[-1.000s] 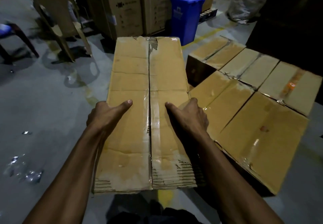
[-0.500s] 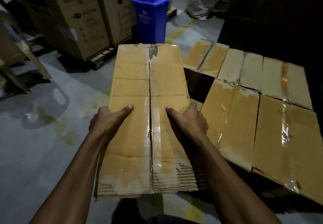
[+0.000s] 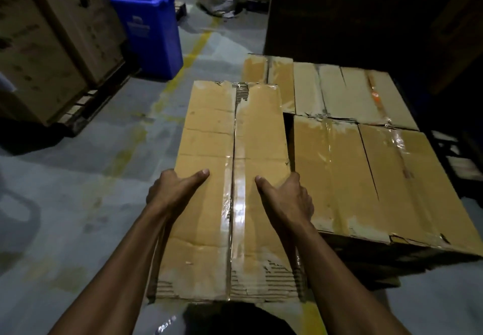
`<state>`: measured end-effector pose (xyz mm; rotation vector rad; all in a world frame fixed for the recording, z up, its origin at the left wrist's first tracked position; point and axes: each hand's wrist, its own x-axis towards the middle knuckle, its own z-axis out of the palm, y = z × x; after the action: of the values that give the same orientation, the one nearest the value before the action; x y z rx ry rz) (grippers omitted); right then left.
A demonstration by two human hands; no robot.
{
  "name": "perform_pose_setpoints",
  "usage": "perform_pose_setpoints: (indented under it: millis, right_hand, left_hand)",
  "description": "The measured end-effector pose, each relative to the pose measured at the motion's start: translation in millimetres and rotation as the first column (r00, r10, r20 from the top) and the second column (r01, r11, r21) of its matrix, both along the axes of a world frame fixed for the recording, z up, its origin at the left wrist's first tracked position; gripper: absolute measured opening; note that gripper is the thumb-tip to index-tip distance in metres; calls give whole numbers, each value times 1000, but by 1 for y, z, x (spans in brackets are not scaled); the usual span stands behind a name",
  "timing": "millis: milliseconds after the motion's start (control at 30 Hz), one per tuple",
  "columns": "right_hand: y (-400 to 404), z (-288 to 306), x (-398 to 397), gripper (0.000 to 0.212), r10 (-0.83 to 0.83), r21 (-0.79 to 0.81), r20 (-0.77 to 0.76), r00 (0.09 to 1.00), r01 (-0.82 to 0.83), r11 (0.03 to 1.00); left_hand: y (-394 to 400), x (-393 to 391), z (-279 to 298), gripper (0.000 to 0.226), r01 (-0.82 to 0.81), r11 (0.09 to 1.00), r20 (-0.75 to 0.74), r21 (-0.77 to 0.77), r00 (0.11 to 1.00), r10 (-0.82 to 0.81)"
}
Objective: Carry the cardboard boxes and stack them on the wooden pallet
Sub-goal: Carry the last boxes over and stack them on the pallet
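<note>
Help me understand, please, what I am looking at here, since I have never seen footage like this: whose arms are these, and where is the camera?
There is no machine. A person wears a wide-angle camera on the head, so the single view looks forward and down along their own two arms. The left hand and the right hand grip the sides of a taped cardboard box, thumbs resting on its top, carrying it. Just to its right sit the stacked boxes, several side by side in one layer. Whatever they rest on is too dark to make out. Further back a blue bin stands on the grey floor, beside large printed cartons.
</note>
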<state>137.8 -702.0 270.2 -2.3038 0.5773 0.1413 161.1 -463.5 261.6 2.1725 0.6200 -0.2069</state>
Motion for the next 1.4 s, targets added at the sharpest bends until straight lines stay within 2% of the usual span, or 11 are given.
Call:
perform_pose_setpoints:
  millis: [433, 567, 667, 767, 867, 967, 1067, 1267, 1400]
  right_hand:
    - [-23, -94, 123, 84, -134, 4, -78, 988, 135, 991]
    - [-36, -126, 157, 81, -159, -6, -57, 986, 159, 987]
    - [-47, -151, 175, 84, -181, -143, -43, 983, 173, 974]
    - [-60, -168, 182, 88, -151, -217, -52, 987, 136, 967]
    - [-71, -187, 185, 89, -130, -243, -66, 989, 111, 964]
    - [-78, -213, 192, 96, -114, -257, -167, 979, 69, 964]
    - [-76, -240, 189, 102, -44, -259, -263, 964, -27, 965]
    - [-75, -250, 184, 97, 34, -318, -318, 947, -141, 937]
    - [-75, -248, 174, 83, 93, -346, -311, 946, -204, 916]
  left_hand:
    - [-30, 148, -98, 68, 81, 986, -96, -149, 991, -96]
    - [-46, 184, -126, 79, 45, 974, -150, -221, 986, -79]
    - [-59, 202, -148, 84, 27, 969, -175, -244, 982, -71]
    - [-72, 213, -167, 71, 22, 972, -185, -235, 980, -67]
    - [-82, 222, -187, 75, 27, 967, -193, -253, 978, -77]
    - [-91, 223, -214, 86, 27, 964, -230, -266, 969, -91]
    - [-95, 221, -239, 76, 18, 961, -241, -275, 967, -88]
    - [-85, 226, -257, 77, 70, 953, -255, -296, 955, -149]
    - [-93, 224, -246, 77, 123, 972, -224, -200, 960, -168]
